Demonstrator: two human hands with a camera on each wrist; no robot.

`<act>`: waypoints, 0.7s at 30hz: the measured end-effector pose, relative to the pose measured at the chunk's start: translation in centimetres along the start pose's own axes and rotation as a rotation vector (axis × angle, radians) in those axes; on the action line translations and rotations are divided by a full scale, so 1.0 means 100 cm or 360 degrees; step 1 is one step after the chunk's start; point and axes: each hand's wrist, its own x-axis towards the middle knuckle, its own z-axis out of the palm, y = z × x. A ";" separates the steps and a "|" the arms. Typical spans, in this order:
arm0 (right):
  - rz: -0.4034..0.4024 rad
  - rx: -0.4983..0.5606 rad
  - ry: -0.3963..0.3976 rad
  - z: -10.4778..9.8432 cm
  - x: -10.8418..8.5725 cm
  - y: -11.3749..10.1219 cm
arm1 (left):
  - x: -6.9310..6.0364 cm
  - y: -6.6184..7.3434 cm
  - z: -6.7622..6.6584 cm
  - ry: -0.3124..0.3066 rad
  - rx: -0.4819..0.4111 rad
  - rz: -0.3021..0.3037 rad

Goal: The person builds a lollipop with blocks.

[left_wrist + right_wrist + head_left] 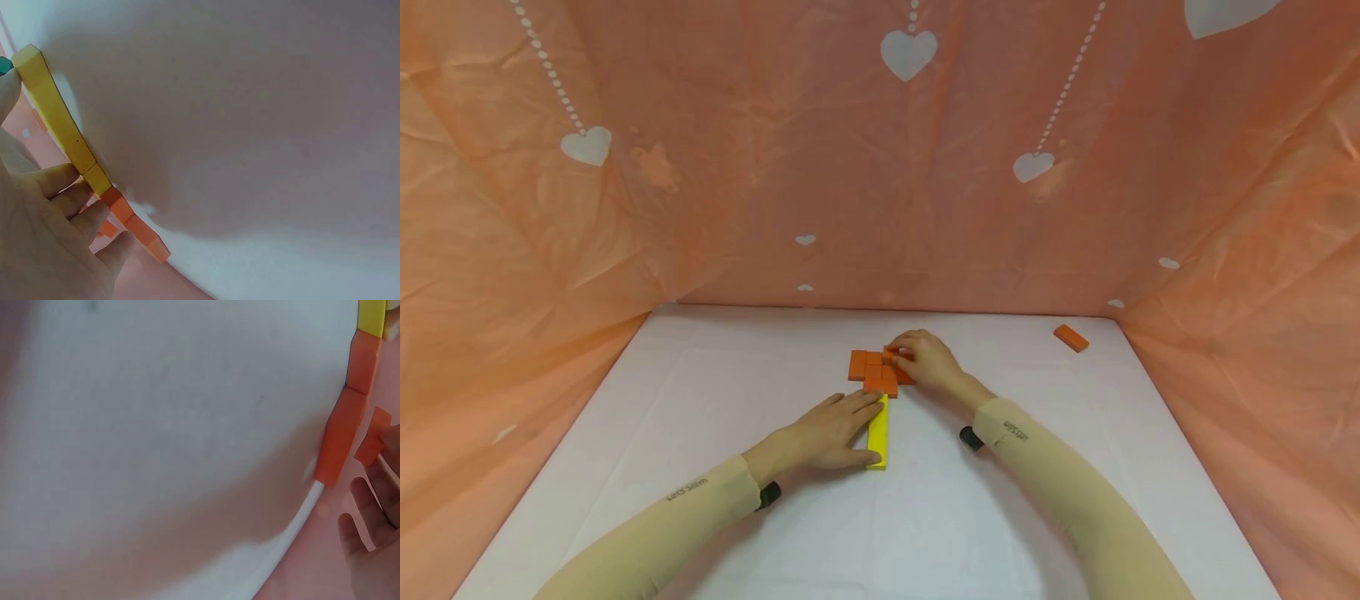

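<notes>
My left hand (831, 429) rests against a yellow strip of blocks (877, 437), thumb at the near end, fingers extended at the far end. In the left wrist view the strip shows as a long yellow block (59, 119) end to end with a short yellow one (97, 180). Beyond it, flat orange blocks (857, 365) lie joined in a cluster on the table. My right hand (931, 365) pinches an orange block (374, 437) between thumb and finger, over the cluster's right side. This hand partly hides the blocks there.
A single orange block (1071, 337) lies at the table's far right. The white table (760, 350) is enclosed by a peach curtain (850, 167) with white hearts at the back and both sides.
</notes>
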 end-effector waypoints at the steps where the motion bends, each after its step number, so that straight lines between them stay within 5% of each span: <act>1: -0.0003 -0.0004 -0.0001 0.001 0.000 0.000 | 0.000 0.000 0.000 0.0001 0.0006 0.0004; 21: 0.0016 -0.0018 -0.0021 0.005 0.000 0.001 | -0.001 0.002 -0.002 0.0001 -0.0020 -0.0001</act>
